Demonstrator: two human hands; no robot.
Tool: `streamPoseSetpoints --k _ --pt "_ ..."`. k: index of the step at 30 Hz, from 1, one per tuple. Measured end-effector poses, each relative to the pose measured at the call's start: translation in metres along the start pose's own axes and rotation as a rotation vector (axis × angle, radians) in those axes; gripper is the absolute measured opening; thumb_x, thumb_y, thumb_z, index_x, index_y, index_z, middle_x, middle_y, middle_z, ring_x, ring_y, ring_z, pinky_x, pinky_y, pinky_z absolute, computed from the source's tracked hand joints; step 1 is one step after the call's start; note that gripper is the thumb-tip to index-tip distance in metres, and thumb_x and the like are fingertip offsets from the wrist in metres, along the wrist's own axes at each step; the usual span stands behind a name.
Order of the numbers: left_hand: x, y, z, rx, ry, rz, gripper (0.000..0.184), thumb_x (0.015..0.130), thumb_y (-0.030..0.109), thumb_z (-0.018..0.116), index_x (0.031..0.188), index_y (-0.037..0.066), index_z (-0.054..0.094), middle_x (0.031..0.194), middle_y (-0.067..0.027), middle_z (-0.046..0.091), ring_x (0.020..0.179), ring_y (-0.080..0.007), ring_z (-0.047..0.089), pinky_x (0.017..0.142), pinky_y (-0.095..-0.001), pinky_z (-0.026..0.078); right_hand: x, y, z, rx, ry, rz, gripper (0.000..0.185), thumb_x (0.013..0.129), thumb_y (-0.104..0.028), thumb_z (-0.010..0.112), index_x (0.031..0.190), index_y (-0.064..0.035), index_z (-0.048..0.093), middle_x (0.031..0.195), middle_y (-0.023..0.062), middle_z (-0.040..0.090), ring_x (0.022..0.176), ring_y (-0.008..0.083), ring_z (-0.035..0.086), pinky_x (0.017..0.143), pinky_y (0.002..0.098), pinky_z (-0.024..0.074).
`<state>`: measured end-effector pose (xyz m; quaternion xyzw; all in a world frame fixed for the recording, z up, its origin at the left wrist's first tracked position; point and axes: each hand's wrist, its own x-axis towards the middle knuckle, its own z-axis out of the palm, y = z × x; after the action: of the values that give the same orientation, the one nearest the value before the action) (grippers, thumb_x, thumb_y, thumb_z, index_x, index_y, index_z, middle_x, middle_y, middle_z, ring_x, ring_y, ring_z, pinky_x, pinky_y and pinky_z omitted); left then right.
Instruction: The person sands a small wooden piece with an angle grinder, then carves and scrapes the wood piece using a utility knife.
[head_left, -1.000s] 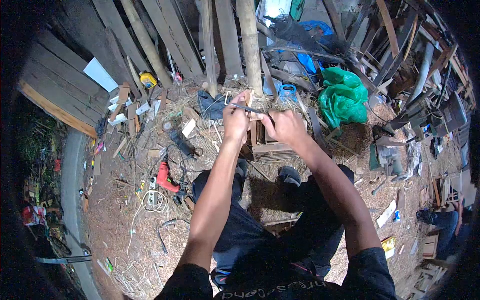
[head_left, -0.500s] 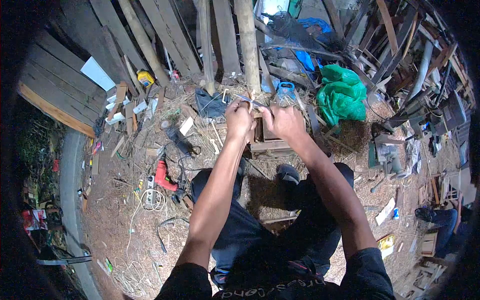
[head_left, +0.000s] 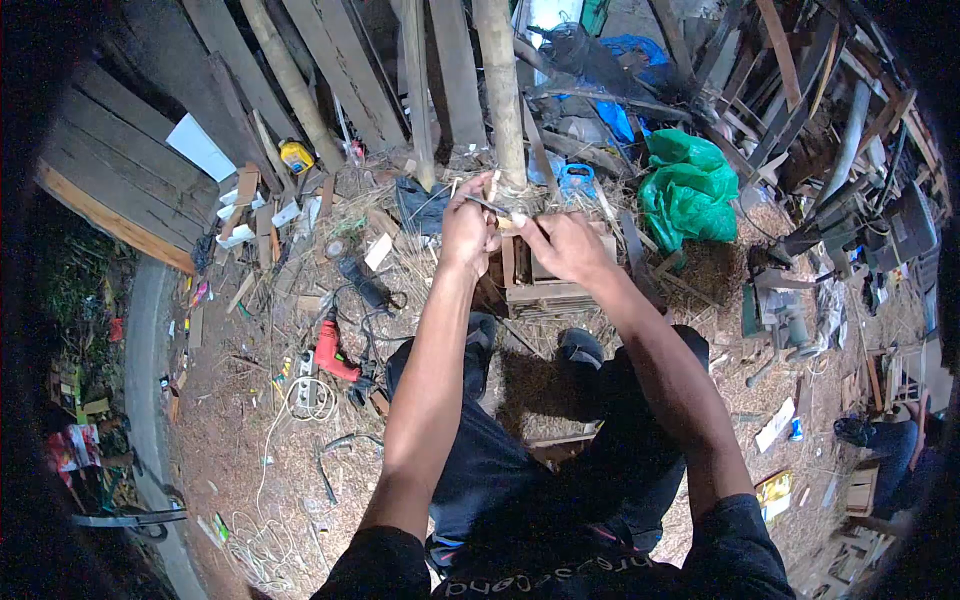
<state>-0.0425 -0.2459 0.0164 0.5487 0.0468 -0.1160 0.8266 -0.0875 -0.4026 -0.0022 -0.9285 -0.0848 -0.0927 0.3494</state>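
My left hand (head_left: pixel 468 232) is closed around a small pale piece of wood (head_left: pixel 493 185), whose end sticks up past the fingers. My right hand (head_left: pixel 570 246) grips a knife by its handle, and the dark blade (head_left: pixel 486 205) points left across the wood at my left fingers. Whether the edge is cutting into the piece is too small to tell. Both hands are above a low wooden block or box (head_left: pixel 548 293) in front of my feet.
A red power drill (head_left: pixel 332 350), a dark corded power tool (head_left: pixel 363 284) and a power strip (head_left: pixel 305 375) lie left. A green plastic bag (head_left: pixel 688 185) sits right of a bamboo post (head_left: pixel 500 95). Another person's leg (head_left: pixel 890 450) shows at far right.
The knife blade has slid a little down and left over the piece. My left hand has turned slightly, so the pale wood now stands more upright. The whole view has shifted slightly.
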Motion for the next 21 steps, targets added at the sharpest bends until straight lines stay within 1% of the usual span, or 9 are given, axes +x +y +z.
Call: streamPoseSetpoints --k 4,7,8,10,13,14,17,20,21 --pt "-0.003 0.000 0.003 0.030 0.016 0.019 0.036 0.098 0.008 0.032 0.126 0.008 0.055 0.066 0.0004 0.046 0.041 -0.0049 0.030 0.034 -0.0219 0.027 -0.002 -0.002 0.005 -0.037 0.060 -0.038 0.053 0.094 -0.043 0.053 0.068 0.0025 0.063 0.062 0.0297 0.058 0.067 0.0466 0.062 0.063 0.0514 0.0503" --pt "-0.010 -0.001 0.008 -0.013 0.025 0.047 0.035 0.095 0.004 0.033 0.121 0.005 0.057 0.065 0.0003 0.052 0.040 -0.0054 0.032 0.034 -0.0226 0.024 0.000 0.002 0.009 -0.110 0.088 -0.073 0.050 0.094 -0.042 0.052 0.069 0.0007 0.064 0.063 0.0284 0.059 0.065 0.0460 0.063 0.062 0.0511 0.0513" --pt "-0.010 -0.004 0.006 -0.003 0.028 0.036 0.035 0.096 0.006 0.033 0.123 0.004 0.055 0.065 0.0008 0.049 0.040 -0.0052 0.032 0.034 -0.0226 0.024 0.000 0.003 0.011 -0.143 0.101 -0.092 0.049 0.094 -0.041 0.052 0.070 0.0000 0.065 0.063 0.0279 0.060 0.065 0.0458 0.063 0.061 0.0510 0.0516" --pt "-0.009 -0.008 0.002 0.017 0.036 0.018 0.034 0.099 0.009 0.032 0.125 0.002 0.052 0.064 0.0019 0.042 0.041 -0.0048 0.030 0.035 -0.0226 0.026 -0.001 -0.001 0.007 -0.188 0.084 -0.041 0.050 0.093 -0.047 0.050 0.077 -0.0030 0.068 0.066 0.0262 0.063 0.067 0.0447 0.065 0.064 0.0519 0.0532" --pt "-0.010 -0.013 0.000 -0.029 0.038 0.015 0.033 0.096 0.007 0.036 0.122 0.005 0.057 0.059 0.0030 0.043 0.039 -0.0058 0.033 0.032 -0.0238 0.023 -0.001 0.000 0.009 -0.219 0.068 0.001 0.051 0.092 -0.051 0.049 0.081 -0.0053 0.070 0.067 0.0251 0.064 0.069 0.0442 0.066 0.066 0.0524 0.0540" --pt "-0.009 -0.017 0.000 -0.076 0.077 0.013 0.025 0.098 0.010 0.040 0.112 0.006 0.060 0.058 0.0032 0.042 0.039 -0.0063 0.033 0.032 -0.0244 0.022 0.000 0.001 0.009 -0.227 0.068 0.010 0.051 0.092 -0.051 0.049 0.081 -0.0056 0.071 0.067 0.0250 0.064 0.069 0.0442 0.066 0.065 0.0525 0.0540" --pt "-0.010 -0.019 0.000 -0.010 0.079 0.006 0.019 0.099 0.013 0.042 0.102 0.007 0.060 0.059 0.0029 0.042 0.040 -0.0068 0.034 0.032 -0.0250 0.022 -0.001 -0.003 0.005 -0.259 0.078 0.040 0.051 0.092 -0.051 0.050 0.082 -0.0058 0.071 0.068 0.0248 0.065 0.069 0.0445 0.066 0.065 0.0524 0.0541" --pt "-0.008 -0.020 0.003 0.026 0.106 -0.003 0.018 0.099 0.014 0.042 0.097 0.008 0.058 0.060 0.0024 0.043 0.040 -0.0069 0.035 0.033 -0.0248 0.024 -0.002 -0.003 0.008 -0.260 0.065 0.093 0.052 0.092 -0.051 0.049 0.082 -0.0049 0.070 0.074 0.0271 0.065 0.075 0.0459 0.066 0.069 0.0529 0.0541" --pt "-0.007 -0.019 0.003 0.037 0.095 -0.013 0.018 0.100 0.014 0.041 0.099 0.008 0.058 0.060 0.0023 0.043 0.040 -0.0070 0.035 0.033 -0.0248 0.024 -0.001 0.004 0.013 -0.229 0.074 0.073 0.053 0.093 -0.052 0.048 0.082 -0.0051 0.071 0.070 0.0240 0.065 0.071 0.0423 0.066 0.067 0.0501 0.0536"
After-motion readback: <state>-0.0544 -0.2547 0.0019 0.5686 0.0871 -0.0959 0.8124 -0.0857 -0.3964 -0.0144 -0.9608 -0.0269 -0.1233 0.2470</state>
